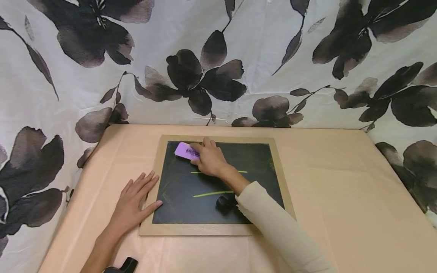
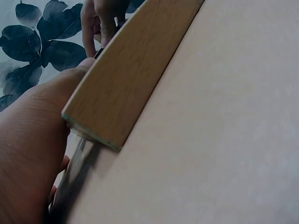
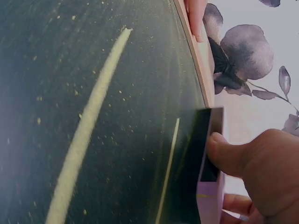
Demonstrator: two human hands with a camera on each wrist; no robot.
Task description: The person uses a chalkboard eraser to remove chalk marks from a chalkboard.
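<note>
A chalkboard [image 1: 252, 157] with a pale wooden frame [image 1: 191, 229] lies on the table. Near its top left corner my right hand [image 1: 211, 157] grips a purple eraser [image 1: 184, 150], its thumb on the dark side of the eraser in the right wrist view. Two yellow chalk lines cross the board: an upper line [image 1: 242, 171], partly hidden by the right hand, and a lower line [image 1: 211, 194]. Yellow specks dot the surface in the right wrist view. My left hand [image 1: 133, 201] rests at the frame's left side with fingers spread, thumb touching the wood.
Peach-coloured covering spreads over the table [image 1: 341, 189] around the board. Behind it hangs a white cloth [image 1: 266, 49] with dark flowers. A black device [image 1: 128, 264] sits at the left wrist, and another black device [image 1: 224, 203] shows beneath the right wrist.
</note>
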